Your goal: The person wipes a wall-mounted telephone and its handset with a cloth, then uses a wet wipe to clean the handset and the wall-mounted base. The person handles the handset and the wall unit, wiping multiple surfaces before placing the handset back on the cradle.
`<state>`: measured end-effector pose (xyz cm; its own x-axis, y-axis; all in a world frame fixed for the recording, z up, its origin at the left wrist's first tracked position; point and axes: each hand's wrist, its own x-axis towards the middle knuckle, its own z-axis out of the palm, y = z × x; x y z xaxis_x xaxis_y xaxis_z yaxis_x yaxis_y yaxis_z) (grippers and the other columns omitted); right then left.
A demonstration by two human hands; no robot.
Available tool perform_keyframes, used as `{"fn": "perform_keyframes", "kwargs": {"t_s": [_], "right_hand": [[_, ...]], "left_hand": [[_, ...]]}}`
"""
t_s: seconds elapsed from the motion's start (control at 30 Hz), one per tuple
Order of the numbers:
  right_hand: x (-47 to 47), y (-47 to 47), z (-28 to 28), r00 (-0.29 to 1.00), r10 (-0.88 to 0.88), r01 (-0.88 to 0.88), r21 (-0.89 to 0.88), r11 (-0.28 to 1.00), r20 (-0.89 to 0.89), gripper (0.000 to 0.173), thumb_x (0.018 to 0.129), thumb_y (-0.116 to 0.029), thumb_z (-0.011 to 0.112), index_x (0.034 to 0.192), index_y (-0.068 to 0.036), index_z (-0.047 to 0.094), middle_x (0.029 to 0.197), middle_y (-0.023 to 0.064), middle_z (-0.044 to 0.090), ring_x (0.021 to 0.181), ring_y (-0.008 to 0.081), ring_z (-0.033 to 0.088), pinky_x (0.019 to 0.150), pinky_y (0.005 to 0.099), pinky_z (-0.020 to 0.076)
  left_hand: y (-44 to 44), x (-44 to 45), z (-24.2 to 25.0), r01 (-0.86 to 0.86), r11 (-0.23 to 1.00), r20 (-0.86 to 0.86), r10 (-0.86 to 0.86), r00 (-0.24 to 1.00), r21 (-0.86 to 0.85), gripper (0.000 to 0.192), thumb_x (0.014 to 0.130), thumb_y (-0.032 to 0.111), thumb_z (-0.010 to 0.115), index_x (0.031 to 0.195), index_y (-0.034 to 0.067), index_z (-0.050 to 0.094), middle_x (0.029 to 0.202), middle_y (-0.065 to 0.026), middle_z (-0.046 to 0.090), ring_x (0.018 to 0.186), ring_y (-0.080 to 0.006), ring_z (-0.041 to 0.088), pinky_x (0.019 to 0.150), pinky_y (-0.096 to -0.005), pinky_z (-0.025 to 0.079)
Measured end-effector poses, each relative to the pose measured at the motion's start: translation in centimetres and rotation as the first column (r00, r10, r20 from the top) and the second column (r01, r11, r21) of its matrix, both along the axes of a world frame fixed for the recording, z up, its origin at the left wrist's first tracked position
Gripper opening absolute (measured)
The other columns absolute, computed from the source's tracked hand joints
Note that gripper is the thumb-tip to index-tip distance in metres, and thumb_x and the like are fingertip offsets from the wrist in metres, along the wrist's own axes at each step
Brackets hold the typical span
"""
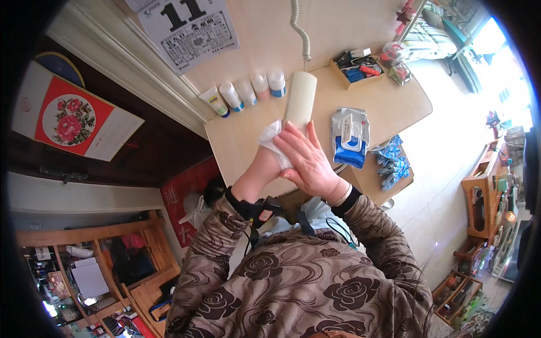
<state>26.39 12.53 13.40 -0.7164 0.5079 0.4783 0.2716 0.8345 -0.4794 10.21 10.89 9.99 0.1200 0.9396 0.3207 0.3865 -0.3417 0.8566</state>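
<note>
My right hand (310, 169) presses a thin white wipe (270, 134) against my left hand and wrist (263, 164), its fingers stretched out over them. Most of the left hand is hidden under the wipe and the right palm. Directly beyond my fingertips is a cream handset (301, 99), whose far end joins a coiled cord (299, 31). Its near end disappears behind my hands, so whether the left fingers grip it cannot be seen. To the right, a silver and blue pack of wet wipes (351, 157) lies on the desk with its lid shut.
Several small bottles (245, 93) and a tube (214, 101) line the back of the light wooden desk (405, 105). A box of small items (359, 69) sits at the far right corner. Blue patterned cloth (393, 162) lies on a lower surface. A calendar (190, 34) hangs on the wall.
</note>
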Motion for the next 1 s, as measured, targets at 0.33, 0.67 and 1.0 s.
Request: {"fn": "perform_keyframes", "kwargs": {"t_s": [0.33, 0.67, 1.0], "right_hand": [[-2.5, 4.2, 7.7, 0.887, -0.440, 0.339, 0.450, 0.826, 0.139, 0.041, 0.083, -0.021, 0.058, 0.122, -0.008, 0.061, 0.142, 0.0019, 0.046, 0.139, 0.0221, 0.031, 0.113, 0.0611, 0.0118], [-1.1, 8.7, 5.9, 0.905, -0.417, 0.398, 0.505, 0.766, -0.082, 0.018, 0.079, -0.010, 0.056, 0.093, -0.008, 0.068, 0.135, 0.0034, 0.052, 0.136, 0.0262, 0.035, 0.113, 0.0575, 0.0150], [-2.6, 1.0, 5.2, 0.873, -0.245, 0.237, -0.073, 0.969, -0.422, 0.043, 0.090, -0.009, 0.051, 0.132, 0.001, 0.047, 0.133, 0.0185, 0.047, 0.125, 0.0312, 0.044, 0.102, 0.0395, 0.0386]], "left_hand": [[-5.8, 0.9, 5.4, -0.067, 0.982, 0.135, 0.092, 0.987, -0.177, 0.070, 0.078, -0.003, 0.066, 0.141, -0.002, 0.034, 0.122, -0.0148, 0.057, 0.103, -0.0192, 0.061, 0.090, -0.0306, 0.047], [-7.8, 0.1, 6.1, -0.236, 0.967, -0.133, 0.222, 0.966, -0.099, 0.054, 0.076, 0.001, 0.065, 0.126, 0.001, 0.045, 0.099, -0.0228, 0.063, 0.094, -0.0399, 0.063, 0.077, -0.0416, 0.051], [-7.1, -1.2, 8.3, 0.088, 0.968, 0.514, 0.047, 0.856, -0.234, 0.059, 0.080, -0.003, 0.064, 0.132, 0.001, 0.036, 0.123, -0.0112, 0.054, 0.105, -0.0205, 0.061, 0.092, -0.0348, 0.048]]}}
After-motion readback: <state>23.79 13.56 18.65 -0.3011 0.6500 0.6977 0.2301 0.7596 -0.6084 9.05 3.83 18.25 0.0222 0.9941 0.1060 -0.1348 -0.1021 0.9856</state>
